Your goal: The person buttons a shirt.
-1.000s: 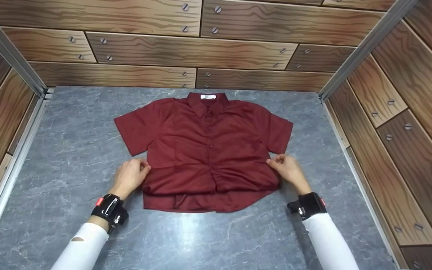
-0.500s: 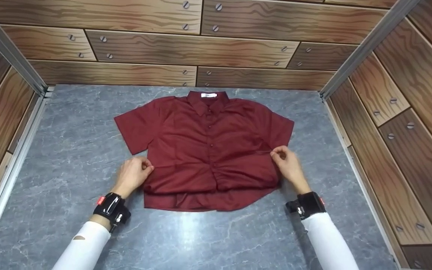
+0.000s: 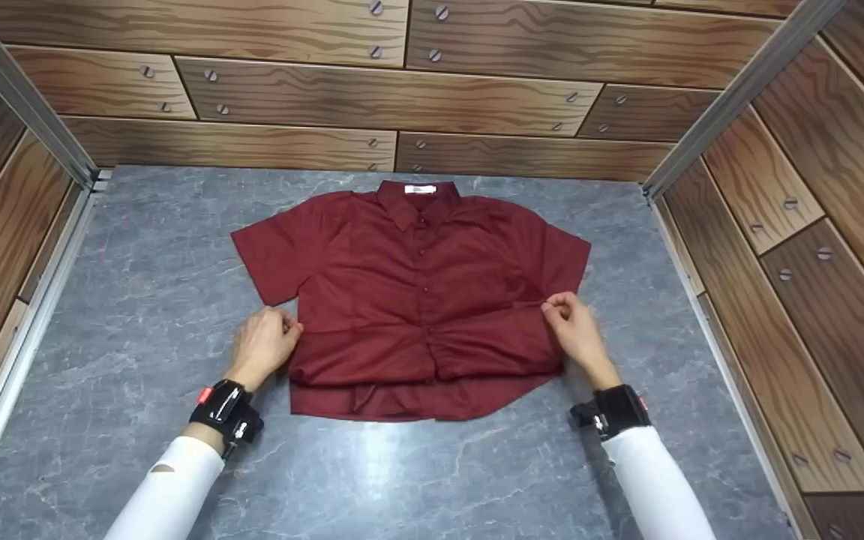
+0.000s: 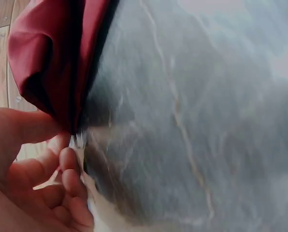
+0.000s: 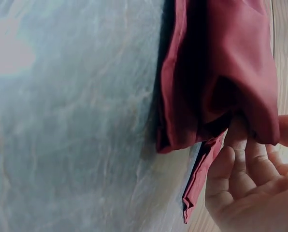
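A dark red short-sleeved button shirt (image 3: 372, 285) lies front up on the grey tabletop, collar toward the back wall. Its lower part is folded up in a loose roll, and a strip of the back hem (image 3: 402, 401) shows below. At the shirt's left side, my left hand (image 3: 265, 341) pinches the folded edge; the left wrist view shows the thumb (image 4: 33, 126) against the cloth's corner. Just under the other sleeve, my right hand (image 3: 578, 330) pinches the opposite edge. In the right wrist view its fingers (image 5: 257, 162) reach under the hanging cloth.
Wood-patterned walls (image 3: 289, 90) close off the back and both sides, with metal rails (image 3: 27, 345) along the tabletop's edges. The marbled grey tabletop (image 3: 402, 480) extends in front of the shirt. Each wrist wears a black strapped camera (image 3: 226, 412).
My right hand has moved up along the shirt's side toward the sleeve, drawing the folded edge with it. My left hand stays nearly in place. The head view has tilted slightly.
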Demonstrator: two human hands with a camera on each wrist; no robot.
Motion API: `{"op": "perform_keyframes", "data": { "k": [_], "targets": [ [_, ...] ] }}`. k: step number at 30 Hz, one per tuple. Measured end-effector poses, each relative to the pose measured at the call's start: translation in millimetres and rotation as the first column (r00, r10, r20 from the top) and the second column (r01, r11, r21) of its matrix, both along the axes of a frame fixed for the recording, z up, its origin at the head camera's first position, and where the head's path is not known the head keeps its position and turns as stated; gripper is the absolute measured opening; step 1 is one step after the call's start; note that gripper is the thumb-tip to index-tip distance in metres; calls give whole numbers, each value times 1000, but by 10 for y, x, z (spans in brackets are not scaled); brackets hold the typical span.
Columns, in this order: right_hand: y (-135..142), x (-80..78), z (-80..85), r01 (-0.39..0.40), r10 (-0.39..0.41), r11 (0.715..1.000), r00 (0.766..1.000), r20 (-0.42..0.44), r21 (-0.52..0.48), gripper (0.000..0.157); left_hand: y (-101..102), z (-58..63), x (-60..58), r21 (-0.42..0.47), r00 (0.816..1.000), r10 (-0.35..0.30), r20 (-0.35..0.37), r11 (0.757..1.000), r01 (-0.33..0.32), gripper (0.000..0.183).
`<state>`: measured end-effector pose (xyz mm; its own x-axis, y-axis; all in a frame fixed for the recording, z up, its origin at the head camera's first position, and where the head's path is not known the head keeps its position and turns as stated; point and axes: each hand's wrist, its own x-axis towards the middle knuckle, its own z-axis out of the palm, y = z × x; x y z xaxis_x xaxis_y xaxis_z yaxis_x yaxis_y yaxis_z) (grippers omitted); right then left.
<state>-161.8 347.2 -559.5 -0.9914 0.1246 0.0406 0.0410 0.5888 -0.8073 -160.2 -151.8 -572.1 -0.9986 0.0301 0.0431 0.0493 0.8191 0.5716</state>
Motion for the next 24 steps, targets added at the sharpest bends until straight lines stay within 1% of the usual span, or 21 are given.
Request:
{"op": "perform_keyframes", "data": {
  "k": [3, 5, 7, 9, 12, 14, 16, 18, 19, 21, 22, 23, 24],
  "targets": [
    [0, -3, 5, 11, -11, 1000, 1000, -6, 1, 13, 20, 14, -7, 131, 1000, 22, -19, 991, -20, 11],
    [4, -8, 13, 21, -21, 1000, 1000, -12, 8, 14, 35, 32, -17, 230, 999, 34, -23, 973, -28, 9],
    [10, -9, 26, 24, -24, 1000, 1000, -12, 11, 16, 47, 49, -26, 328, 999, 49, -15, 944, -42, 9],
    [16, -17, 44, 19, -19, 1000, 1000, -2, -2, 17, 50, 60, -38, 404, 998, 60, 6, 913, -57, 9],
    [35, -18, 68, 8, -6, 998, 999, 40, -63, 20, 38, 59, -40, 500, 998, 52, 36, 864, -63, 11],
    [52, -21, 78, 8, 1, 992, 997, 73, -128, 24, 24, 58, -31, 551, 998, 22, 60, 833, -51, 18],
    [76, -17, 86, 6, 12, 980, 996, 92, -201, 29, 10, 56, -19, 612, 997, -20, 77, 791, -31, 28],
    [107, -6, 92, -8, 32, 968, 995, 92, -250, 32, -2, 60, -4, 665, 995, -56, 82, 746, -13, 37],
    [122, 7, 95, -16, 41, 963, 995, 86, -271, 33, -9, 63, 6, 683, 995, -67, 78, 730, -4, 40],
    [149, 49, 116, -36, 56, 956, 997, 62, -293, 34, -24, 73, 31, 714, 996, -66, 59, 700, 4, 43],
    [163, 74, 129, -43, 60, 954, 997, 51, -296, 34, -32, 81, 46, 721, 997, -57, 44, 693, 8, 44],
    [179, 99, 140, -55, 69, 955, 997, 37, -291, 35, -38, 92, 60, 721, 999, -47, 27, 692, 13, 45],
    [188, 121, 160, -60, 68, 954, 997, 19, -294, 35, -47, 103, 73, 715, 999, -33, 11, 699, 16, 46]
  ]
}}
